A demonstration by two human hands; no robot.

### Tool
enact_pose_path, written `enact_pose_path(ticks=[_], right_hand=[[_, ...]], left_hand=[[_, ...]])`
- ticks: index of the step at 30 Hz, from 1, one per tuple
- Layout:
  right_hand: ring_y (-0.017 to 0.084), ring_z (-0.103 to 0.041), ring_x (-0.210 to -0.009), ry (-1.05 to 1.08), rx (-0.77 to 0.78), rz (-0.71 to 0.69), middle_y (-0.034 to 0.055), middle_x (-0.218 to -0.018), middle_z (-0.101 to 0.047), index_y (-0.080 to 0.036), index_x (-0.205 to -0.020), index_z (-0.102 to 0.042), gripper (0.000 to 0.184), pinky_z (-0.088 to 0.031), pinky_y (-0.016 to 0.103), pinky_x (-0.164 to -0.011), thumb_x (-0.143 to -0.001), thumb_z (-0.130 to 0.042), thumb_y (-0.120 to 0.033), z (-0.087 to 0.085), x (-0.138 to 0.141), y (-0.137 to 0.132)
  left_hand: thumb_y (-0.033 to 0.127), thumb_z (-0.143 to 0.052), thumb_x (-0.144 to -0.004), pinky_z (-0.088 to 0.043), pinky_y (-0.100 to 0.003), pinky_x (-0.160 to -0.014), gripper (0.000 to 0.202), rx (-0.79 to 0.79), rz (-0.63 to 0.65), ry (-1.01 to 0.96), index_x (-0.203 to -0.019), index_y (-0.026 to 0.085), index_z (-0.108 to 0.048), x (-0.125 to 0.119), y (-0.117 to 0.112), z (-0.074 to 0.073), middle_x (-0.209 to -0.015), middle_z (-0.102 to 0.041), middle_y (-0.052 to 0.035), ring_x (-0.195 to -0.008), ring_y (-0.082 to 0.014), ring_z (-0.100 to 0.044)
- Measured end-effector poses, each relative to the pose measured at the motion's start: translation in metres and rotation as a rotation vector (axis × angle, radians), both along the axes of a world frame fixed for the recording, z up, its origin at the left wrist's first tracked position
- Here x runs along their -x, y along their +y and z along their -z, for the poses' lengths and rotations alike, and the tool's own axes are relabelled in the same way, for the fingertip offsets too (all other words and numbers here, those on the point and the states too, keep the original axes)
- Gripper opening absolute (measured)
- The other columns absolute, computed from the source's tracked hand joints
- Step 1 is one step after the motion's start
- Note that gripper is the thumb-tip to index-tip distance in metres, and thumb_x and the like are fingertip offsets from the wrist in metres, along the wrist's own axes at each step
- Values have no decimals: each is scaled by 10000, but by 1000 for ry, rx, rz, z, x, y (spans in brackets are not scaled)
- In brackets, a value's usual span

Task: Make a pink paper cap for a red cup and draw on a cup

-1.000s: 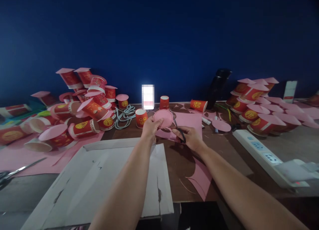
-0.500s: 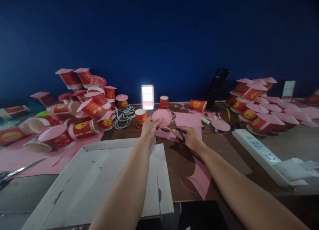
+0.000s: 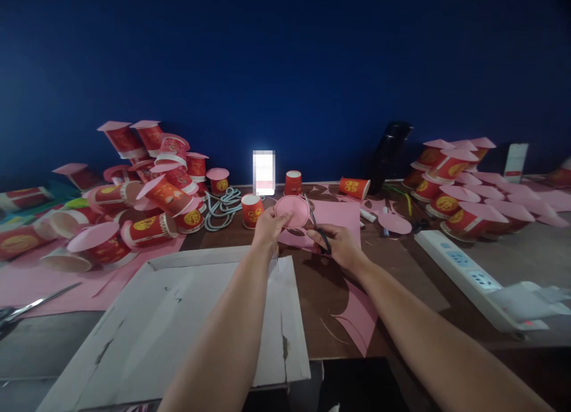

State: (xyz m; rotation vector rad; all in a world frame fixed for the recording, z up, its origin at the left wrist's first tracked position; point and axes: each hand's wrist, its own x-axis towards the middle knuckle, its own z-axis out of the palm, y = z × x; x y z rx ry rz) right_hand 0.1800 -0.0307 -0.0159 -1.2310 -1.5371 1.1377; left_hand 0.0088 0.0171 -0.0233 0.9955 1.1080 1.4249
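Note:
My left hand (image 3: 267, 229) pinches the left edge of a round pink paper disc (image 3: 292, 211), held just above the brown table. My right hand (image 3: 339, 244) is closed round the black handles of a pair of scissors (image 3: 316, 225), whose blades reach up along the disc's right edge. Under both hands lies a pink paper sheet (image 3: 339, 216) with curved cut-outs. A red paper cup (image 3: 252, 210) stands upright just left of my left hand.
Heaps of red cups capped with pink discs lie at the left (image 3: 147, 192) and right (image 3: 455, 180). A white cardboard sheet (image 3: 178, 323) lies near the front, a white power strip (image 3: 464, 269) at the right, a second pair of scissors (image 3: 31, 308) at far left, and a grey cord (image 3: 223, 204) behind.
Hands, disc and scissors stay almost where they were; the scissor blades have shifted slightly along the disc's right edge.

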Motion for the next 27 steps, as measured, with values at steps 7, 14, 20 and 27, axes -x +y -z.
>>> enact_pose_path(ticks=[7, 14, 20, 27], right_hand=[[91, -477, -492, -23, -8, 15, -21, -558, -564, -143, -1010, -706, 538, -365, 216, -473, -673, -672, -561, 2, -2, 2], [87, -473, -485, 35, 14, 22, -17, -561, -553, -136, -973, -714, 519, -380, 209, -460, -652, -695, -543, 1, 0, 2], [85, -462, -453, 54, 52, 8, -31, -537, -536, -152, -1006, -702, 524, -373, 198, -401, -652, -698, -539, 2, 0, 2], [85, -467, -447, 79, 60, -11, -32, -531, -531, -150, -1021, -696, 500, -373, 194, -392, -666, -702, -503, 4, -1, 2]], left_hand=[[385, -757, -555, -424, -232, -513, 406, -5, -3, 21, -833, 120, -626, 1, 1, 2, -620, -590, -5, -505, -94, -507], [386, -757, -551, -446, -250, -536, 405, 1, 0, 8, -835, 129, -628, 2, 3, 3, -645, -607, -16, -531, -110, -534], [381, -748, -566, -447, -251, -553, 380, -28, 9, 5, -821, 130, -621, 3, 4, 6, -648, -596, -12, -537, -106, -531], [385, -753, -555, -438, -245, -533, 402, -18, 2, -12, -830, 122, -624, 3, 3, 4, -631, -596, -13, -523, -105, -525]])
